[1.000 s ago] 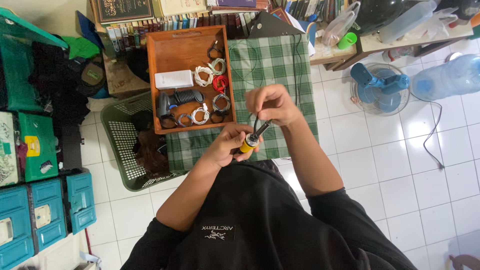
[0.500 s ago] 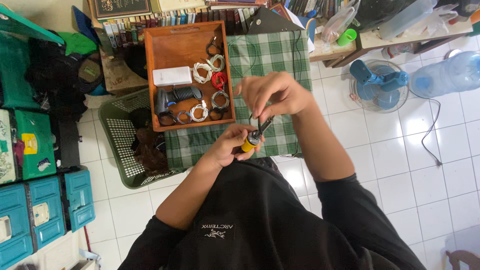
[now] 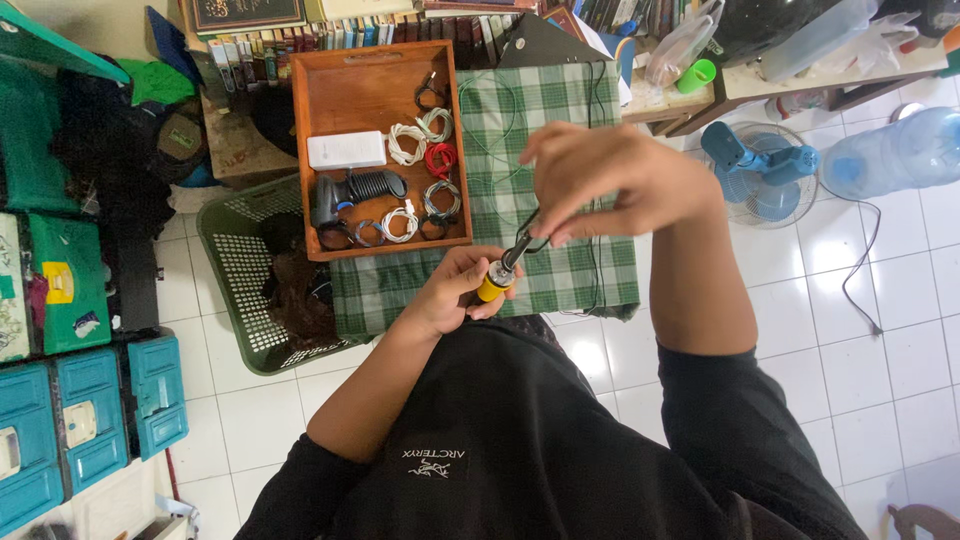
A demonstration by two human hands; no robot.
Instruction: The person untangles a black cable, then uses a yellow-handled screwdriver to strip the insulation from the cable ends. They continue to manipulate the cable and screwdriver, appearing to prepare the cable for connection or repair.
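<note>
Head view, over our green checked cloth (image 3: 570,120): our left hand (image 3: 455,295) wraps the yellow-handled tool (image 3: 497,280), rigid and light, best gripped at its handle; our right hand (image 3: 600,180) pinches the thin, floppy black cable (image 3: 532,228) at its tip.

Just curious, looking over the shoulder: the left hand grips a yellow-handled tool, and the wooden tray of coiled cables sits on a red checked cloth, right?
Not quite. The head view shows the cloth is green checked, not red. The rest holds: the left hand grips the yellow-handled tool, and the wooden tray of coiled cables sits on it.
</note>
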